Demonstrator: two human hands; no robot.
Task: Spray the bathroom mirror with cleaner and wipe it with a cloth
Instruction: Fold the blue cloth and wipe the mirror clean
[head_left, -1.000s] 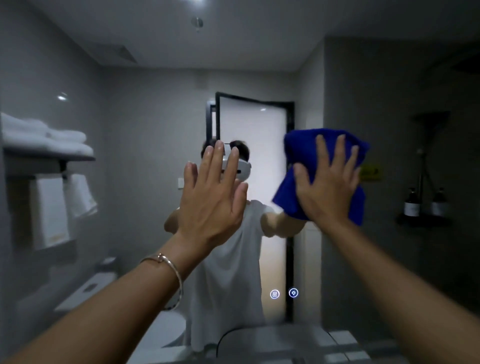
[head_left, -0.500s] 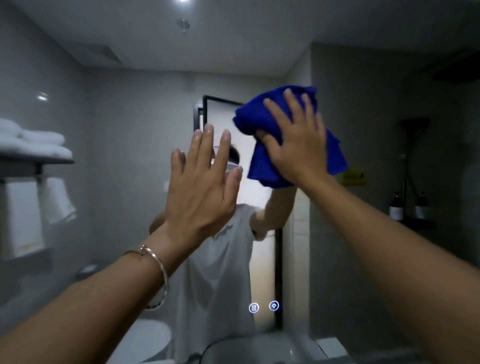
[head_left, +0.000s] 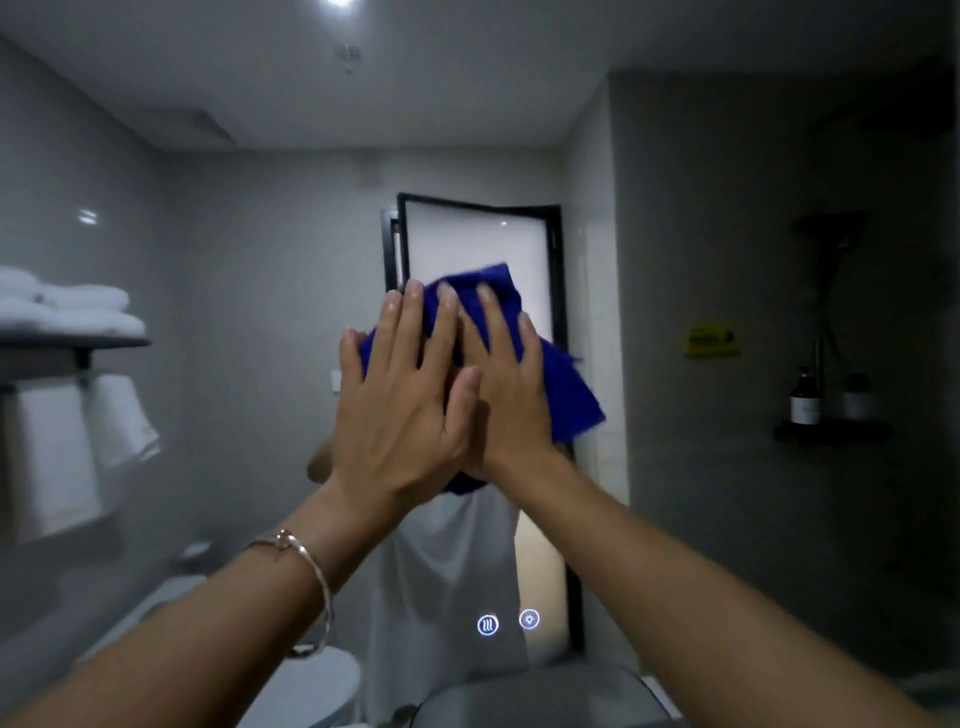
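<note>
Wiping is the step in hand, we judge: the blue cloth (head_left: 569, 400) is spread against the mirror (head_left: 249, 249) near its middle, over the reflected doorway. Our right hand (head_left: 511, 400) lies flat on the cloth with fingers straight and fanned. Its grip is fully open and pins the cloth to the glass by pressure alone, with nothing curled round it.

Our left hand (head_left: 400, 415) is open too, fingers straight and close together, holding nothing. It sits just beside the right hand and overlaps its thumb side. Its fingertips cross the cloth's left edge, but we cannot tell whether they press cloth or bare glass. A bracelet (head_left: 311, 577) sits on the left wrist, and two lit touch icons (head_left: 488, 625) glow lower on the mirror.

Next, we reckon, the cloth should sweep toward unwiped glass under even palm pressure. The left hand stands in any leftward path, so it should lift clear first. The loose right corner of the cloth could fold under.
</note>
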